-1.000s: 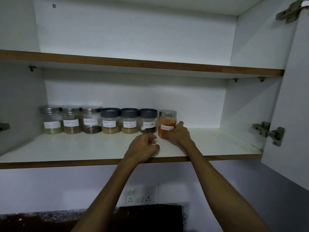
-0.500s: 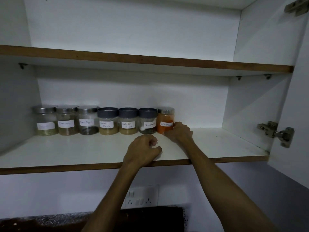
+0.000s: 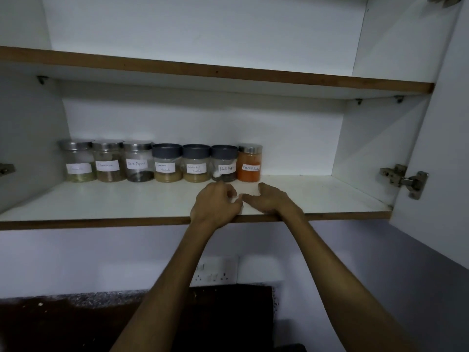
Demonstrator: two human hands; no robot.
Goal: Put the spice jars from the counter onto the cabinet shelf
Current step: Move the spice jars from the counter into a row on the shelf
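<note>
**Seven jars shelved; both hands off the last one**

White cabinet interior is seen from below, door swung open at the right on its hinge [image 3: 403,179]. The lower cabinet shelf [image 3: 127,201] carries all visible spice jars in one row along the back wall, jars touching or just beside one another. A dark worktop [image 3: 63,321] is seen beneath; no jars are visible on the part shown.

Row, left to right: three steel-lidded jars, three grey-lidded jars, then the red chilli jar [image 3: 249,163] at the right end, upright, label forward.

Handling, judged: jars appear to be clear, rigid and smooth-sided, probably glass, so breakable if knocked. Fill is low in most; weight is expected to be light. Hold is best taken around the body below the lid, not by the lid alone.

Left hand [image 3: 215,203] is loosely curled on the shelf's front edge, nothing held. Right hand [image 3: 270,199] is relaxed and part open, empty, near but clear of the red chilli jar.

Change against the earlier frames: right hand was then closed around the red chilli jar; it has since been drawn back, and the jar sits further back in line.
</note>
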